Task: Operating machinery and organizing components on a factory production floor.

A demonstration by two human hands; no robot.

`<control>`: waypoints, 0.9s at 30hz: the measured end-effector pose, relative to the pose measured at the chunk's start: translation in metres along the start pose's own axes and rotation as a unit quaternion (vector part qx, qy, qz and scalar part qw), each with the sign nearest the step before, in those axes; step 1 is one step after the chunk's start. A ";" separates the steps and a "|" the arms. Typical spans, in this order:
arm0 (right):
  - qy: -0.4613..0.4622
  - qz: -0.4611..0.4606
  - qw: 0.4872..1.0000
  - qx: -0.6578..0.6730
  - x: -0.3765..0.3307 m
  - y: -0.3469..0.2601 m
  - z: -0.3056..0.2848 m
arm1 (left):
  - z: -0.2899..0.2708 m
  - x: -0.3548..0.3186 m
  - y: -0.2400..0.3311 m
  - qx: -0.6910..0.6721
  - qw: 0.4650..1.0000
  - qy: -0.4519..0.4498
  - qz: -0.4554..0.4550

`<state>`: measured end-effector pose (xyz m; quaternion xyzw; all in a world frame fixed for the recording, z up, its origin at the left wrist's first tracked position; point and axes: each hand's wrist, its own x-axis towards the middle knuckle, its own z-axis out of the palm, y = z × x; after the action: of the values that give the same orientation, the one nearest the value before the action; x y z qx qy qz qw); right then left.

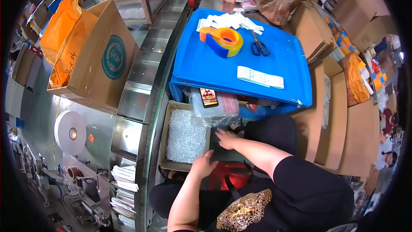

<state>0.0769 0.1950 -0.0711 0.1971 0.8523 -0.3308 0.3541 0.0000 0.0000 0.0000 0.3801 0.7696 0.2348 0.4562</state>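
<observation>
An open cardboard box [164,157] full of small, thin white pieces [186,135] stands in front of me, left of my lap. At its near right corner is my left hand [203,164], fingers spread and nothing in them; I cannot tell whether it touches the rim. My right hand [226,139] reaches toward the box's right side with its fingers stretched out and apart, holding nothing I can see. Clear plastic bags [216,111] with a phone [209,97] on top overhang the box's far right corner.
Beyond, a blue plastic lid [206,71] carries tape rolls [229,43], black scissors [260,48] and white labels [260,77]. A metal roller conveyor [135,96] runs along the left, with a carton [92,73] beside it. Cardboard boxes [328,120] stand at right.
</observation>
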 end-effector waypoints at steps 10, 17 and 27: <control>0.341 0.004 0.938 -0.066 0.055 0.013 -0.014 | -0.010 0.013 -0.016 -0.010 1.000 0.005 0.023; 0.447 -0.044 0.872 -0.193 0.090 0.031 -0.034 | 0.000 0.025 -0.021 -0.109 0.994 -0.013 0.007; 0.381 -0.106 0.875 -0.281 0.095 0.043 -0.066 | 0.011 0.136 -0.013 -0.027 0.976 0.207 0.061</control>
<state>0.0066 0.2812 -0.1244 0.1086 0.9940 -0.0125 0.0058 -0.0354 0.1007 -0.0858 0.3569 0.8162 0.3562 0.2819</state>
